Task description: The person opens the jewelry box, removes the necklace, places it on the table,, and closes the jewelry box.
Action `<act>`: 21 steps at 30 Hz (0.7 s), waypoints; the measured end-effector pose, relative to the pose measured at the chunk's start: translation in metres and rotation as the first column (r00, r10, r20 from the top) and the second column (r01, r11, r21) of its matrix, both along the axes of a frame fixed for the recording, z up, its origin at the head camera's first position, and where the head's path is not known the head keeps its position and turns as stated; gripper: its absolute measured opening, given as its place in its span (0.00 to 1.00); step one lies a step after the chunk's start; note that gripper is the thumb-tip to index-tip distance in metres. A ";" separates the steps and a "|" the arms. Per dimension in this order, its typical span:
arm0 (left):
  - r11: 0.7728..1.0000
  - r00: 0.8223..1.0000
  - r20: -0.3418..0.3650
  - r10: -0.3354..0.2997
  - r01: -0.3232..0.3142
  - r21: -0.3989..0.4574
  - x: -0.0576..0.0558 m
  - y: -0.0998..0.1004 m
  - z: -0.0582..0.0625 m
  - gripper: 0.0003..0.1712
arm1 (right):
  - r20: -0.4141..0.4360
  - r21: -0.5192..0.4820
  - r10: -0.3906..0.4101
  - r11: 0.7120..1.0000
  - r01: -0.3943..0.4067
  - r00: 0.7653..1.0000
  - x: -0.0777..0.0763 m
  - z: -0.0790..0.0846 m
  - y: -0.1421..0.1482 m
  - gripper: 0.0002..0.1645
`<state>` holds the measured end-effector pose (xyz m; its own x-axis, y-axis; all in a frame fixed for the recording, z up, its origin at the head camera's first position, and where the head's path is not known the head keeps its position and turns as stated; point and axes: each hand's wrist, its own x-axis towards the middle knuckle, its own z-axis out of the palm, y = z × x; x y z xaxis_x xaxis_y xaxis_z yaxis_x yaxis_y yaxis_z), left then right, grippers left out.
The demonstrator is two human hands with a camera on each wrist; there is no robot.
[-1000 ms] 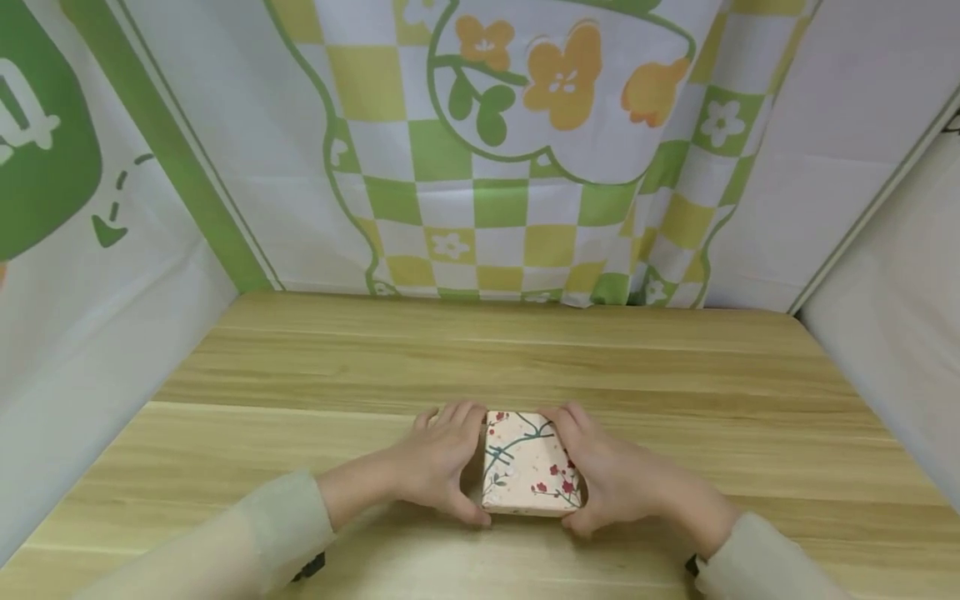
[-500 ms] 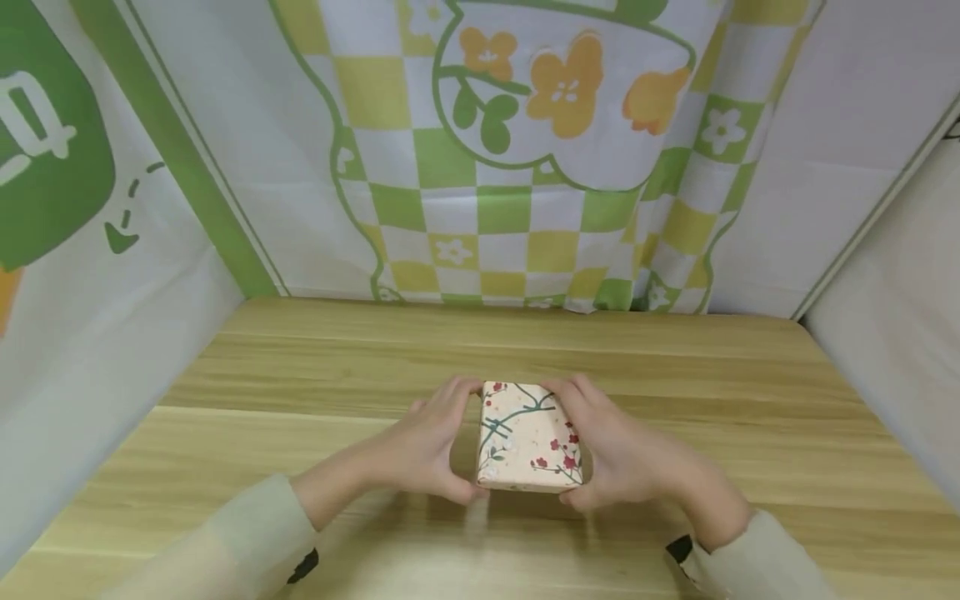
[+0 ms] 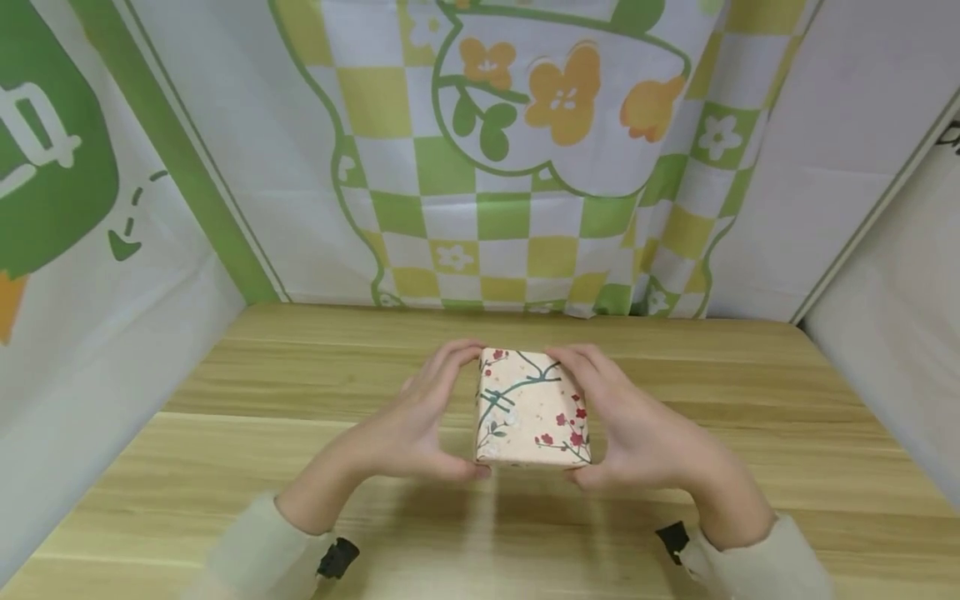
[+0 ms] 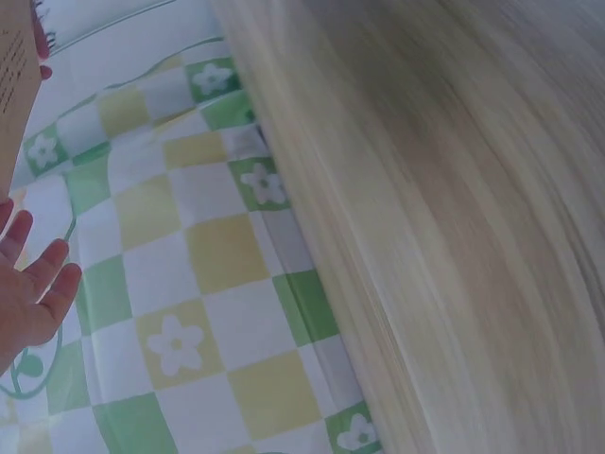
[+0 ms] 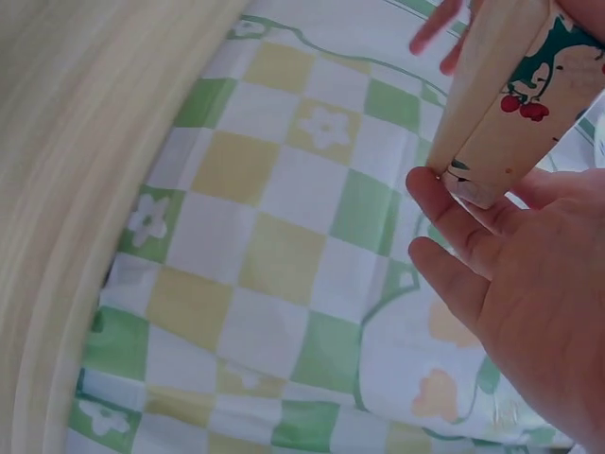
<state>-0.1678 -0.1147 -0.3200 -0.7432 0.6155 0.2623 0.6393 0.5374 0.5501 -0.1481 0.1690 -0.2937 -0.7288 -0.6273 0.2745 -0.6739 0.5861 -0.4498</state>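
A small square box (image 3: 531, 410), cream with red blossoms and dark green branches, is held up above the table between both hands. On its left side, my left hand (image 3: 411, 429) grips the corners, thumb at the near one and fingers at the far one. My right hand (image 3: 647, 429) does the same along the right side. The right wrist view shows the patterned side of the box (image 5: 544, 109) and its plain underside, with fingertips at its edge. Only a strip of the box (image 4: 13, 90) shows in the left wrist view, beside part of the left hand (image 4: 26, 293).
The wooden table (image 3: 300, 367) spreads out beneath the hands. At its back edge hangs a green, yellow and white checked curtain (image 3: 502, 217) with flowers. White fabric walls (image 3: 892, 275) stand on both sides. Black straps (image 3: 337, 557) show near the sleeve cuffs.
Both hands have raised the box off the table and toward the back, and it looks slightly larger now. Its shadow has come apart from it. Both hands keep their hold.
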 end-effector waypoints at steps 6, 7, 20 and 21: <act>0.999 1.000 0.013 0.008 -0.008 0.031 0.000 0.003 -0.003 0.71 | 0.021 0.007 -0.021 1.000 0.021 1.000 0.002 0.004 0.003 0.72; 0.999 1.000 0.026 0.005 -0.006 0.038 0.001 0.004 -0.003 0.71 | 0.028 0.010 -0.023 1.000 0.022 0.999 0.003 0.004 0.003 0.72; 0.963 0.975 0.171 -0.145 0.099 0.250 -0.001 0.006 -0.012 0.71 | -0.048 0.054 -0.012 0.998 0.015 0.999 0.008 0.007 0.003 0.75; 0.957 0.973 0.173 -0.155 0.104 0.270 -0.001 0.006 -0.014 0.71 | -0.057 0.052 -0.005 0.999 0.008 0.998 0.007 0.007 0.003 0.76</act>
